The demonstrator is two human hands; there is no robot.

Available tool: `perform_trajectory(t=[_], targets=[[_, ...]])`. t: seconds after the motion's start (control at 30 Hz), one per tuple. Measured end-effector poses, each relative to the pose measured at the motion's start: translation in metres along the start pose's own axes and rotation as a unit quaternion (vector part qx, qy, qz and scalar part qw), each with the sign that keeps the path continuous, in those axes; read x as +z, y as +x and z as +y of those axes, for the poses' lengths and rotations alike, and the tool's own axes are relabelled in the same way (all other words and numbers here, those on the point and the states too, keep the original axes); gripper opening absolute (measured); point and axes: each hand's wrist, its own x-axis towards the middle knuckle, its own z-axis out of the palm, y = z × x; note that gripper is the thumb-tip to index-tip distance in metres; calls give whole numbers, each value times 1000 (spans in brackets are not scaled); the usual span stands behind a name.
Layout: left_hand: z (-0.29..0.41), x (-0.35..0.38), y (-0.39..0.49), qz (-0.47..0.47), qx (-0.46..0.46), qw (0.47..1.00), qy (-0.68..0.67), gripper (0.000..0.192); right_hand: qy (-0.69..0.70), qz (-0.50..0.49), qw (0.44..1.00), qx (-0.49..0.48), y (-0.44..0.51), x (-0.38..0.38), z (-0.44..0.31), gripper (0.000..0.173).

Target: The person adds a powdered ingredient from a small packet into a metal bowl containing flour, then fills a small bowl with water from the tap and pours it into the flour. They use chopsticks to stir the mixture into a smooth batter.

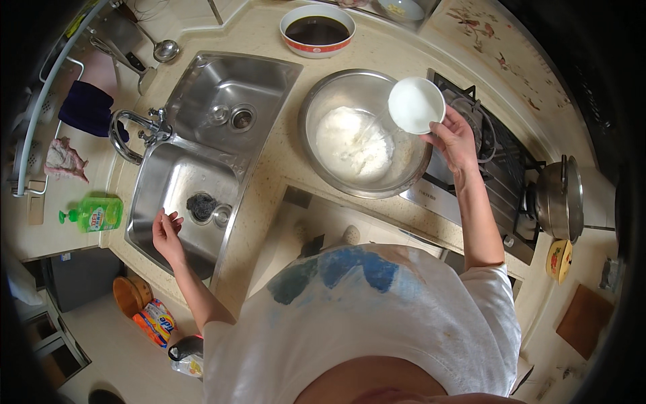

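My right hand grips the rim of a small white bowl, thumb over the edge. The bowl is tilted, and a thin stream of clear liquid runs from it. Below, a large stainless steel mixing bowl stands on the counter and holds a mound of white powder that looks like flour; part of it looks wet. My left hand hovers over the near sink basin, fingers loosely bent and holding nothing.
Behind the mixing bowl stands a bowl of dark liquid. A gas stove with a steel pot lies to the right. At left are the faucet and a green soap bottle. The counter edge runs before me.
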Motion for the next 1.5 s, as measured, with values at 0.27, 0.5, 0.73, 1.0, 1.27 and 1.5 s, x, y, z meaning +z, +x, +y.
perform_trajectory(t=[0.27, 0.5, 0.73, 1.0, 1.27, 1.5], targets=[[4, -8, -27, 18, 5, 1000, -1, 30, -189, -60, 937, -289, 29, -14, -29, 64], [10, -13, -38, 26, 30, 999, -1, 28, -302, -36, 832, -464, 5, 12, -109, 61], [13, -6, -42, 26, 61, 998, -11, 26, -331, 47, 693, -639, -8, 19, -122, 66], [11, 12, -44, -20, 52, 998, 35, 25, -37, 25, 974, -224, -22, 23, 10, 63], [4, 13, -32, -45, 64, 989, 122, 26, 409, 159, 896, 64, -58, 3, 30, 31], [39, 59, -22, -166, 231, 935, 212, 50, 316, 152, 936, 17, -88, 8, 39, 20]])
